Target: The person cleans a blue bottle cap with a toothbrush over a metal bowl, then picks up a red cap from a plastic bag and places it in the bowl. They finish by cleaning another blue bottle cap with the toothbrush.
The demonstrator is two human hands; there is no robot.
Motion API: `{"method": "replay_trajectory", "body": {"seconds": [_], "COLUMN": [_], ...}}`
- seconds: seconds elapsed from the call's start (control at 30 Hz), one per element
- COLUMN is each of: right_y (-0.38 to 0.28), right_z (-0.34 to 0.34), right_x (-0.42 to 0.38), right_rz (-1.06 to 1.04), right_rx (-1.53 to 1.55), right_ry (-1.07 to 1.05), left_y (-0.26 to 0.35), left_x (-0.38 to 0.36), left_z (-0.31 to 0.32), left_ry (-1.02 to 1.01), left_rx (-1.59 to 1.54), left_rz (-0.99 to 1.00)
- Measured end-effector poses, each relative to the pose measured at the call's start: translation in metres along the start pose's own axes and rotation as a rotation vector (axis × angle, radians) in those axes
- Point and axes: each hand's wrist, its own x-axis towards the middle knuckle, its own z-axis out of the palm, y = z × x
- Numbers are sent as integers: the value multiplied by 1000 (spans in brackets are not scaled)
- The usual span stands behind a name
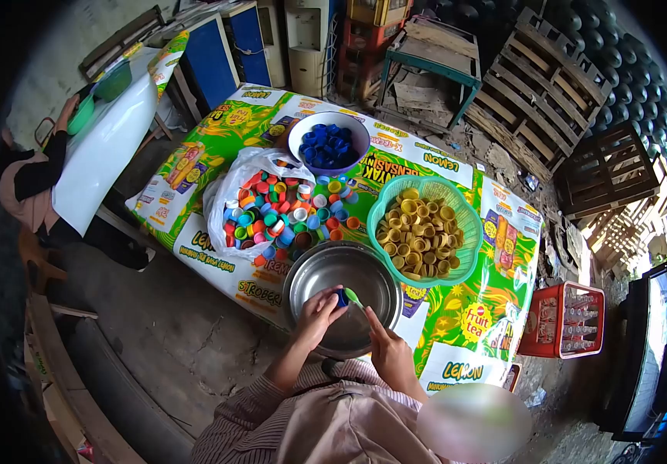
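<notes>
Over a steel bowl (302,271), my left hand (319,313) pinches a dark blue cap (341,298). My right hand (387,344) grips a small green tool (353,297), its tip at the cap. Behind the bowl, a white plastic bag (229,182) lies open with caps of many colours (279,209) spilling out. A white bowl (362,138) holds blue caps (328,145). To the right, a green basket (469,224) is filled with yellow caps (418,232).
The table (457,309) has a printed green and white cover. At the left, another person (35,174) sits by a white-covered surface with green bowls. Wooden pallets (538,85), a metal-framed table (434,50) and a red crate (561,319) stand beyond the table.
</notes>
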Motion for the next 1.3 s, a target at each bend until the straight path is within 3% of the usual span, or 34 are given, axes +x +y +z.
{"method": "replay_trajectory", "body": {"seconds": [0.03, 0.13, 0.23, 0.33, 0.47, 0.6, 0.7, 0.77, 0.8, 0.93, 0.97, 1.03, 1.07, 1.1, 1.2, 1.27, 1.3], "right_y": [1, 6, 8, 7, 1, 1, -4, -5, -4, 2, 3, 5, 3, 2, 2, 2, 2], "right_z": [-3, -2, 1, 4, 2, 0, -3, -3, -2, -2, -2, -1, -1, 0, 3, 7, 8], "right_x": [1, -3, -11, -13, -16, -22, -22, -21, -20, -17, -15, -15, -14, -13, -12, -12, -12], "right_rz": [68, 45, 72, 85, 99, 137, 195, 221, 223, 208, 193, 180, 178, 177, 158, 156, 152], "right_rx": [-121, -89, -107, -67, -54, -86, -111, -91, -92, -60, -49, -61, -55, -47, -61, -61, -64], "right_ry": [13, 10, -42, -25, 49, 67, 25, 26, 18, -7, -1, -3, 3, 9, 20, 17, 12], "left_y": [6, 12, 33, 64, 111, 157, 169, 142, 134, 104, 100, 105, 104, 111, 133, 150, 154], "left_x": [-4, -3, 14, 60, 161, 276, 305, 288, 267, 180, 170, 154, 161, 161, 174, 189, 202], "left_z": [2, -2, -5, 0, 18, 48, 66, 58, 49, 5, -13, -43, -65, -80, -110, -114, -113], "left_ry": [-49, -114, -161, -134, -88, 16, 404, 281, 74, -83, 2, 169, 325, 370, 355, 150, 144], "left_rx": [31, 410, 419, 224, 126, 59, 268, 479, 417, 416, 539, 548, 766, 820, 1062, 1320, 1320], "left_rz": [-4, 220, 211, 186, 219, 358, 327, 624, 714, 729, 800, 710, 845, 803, 754, 800, 799]}}
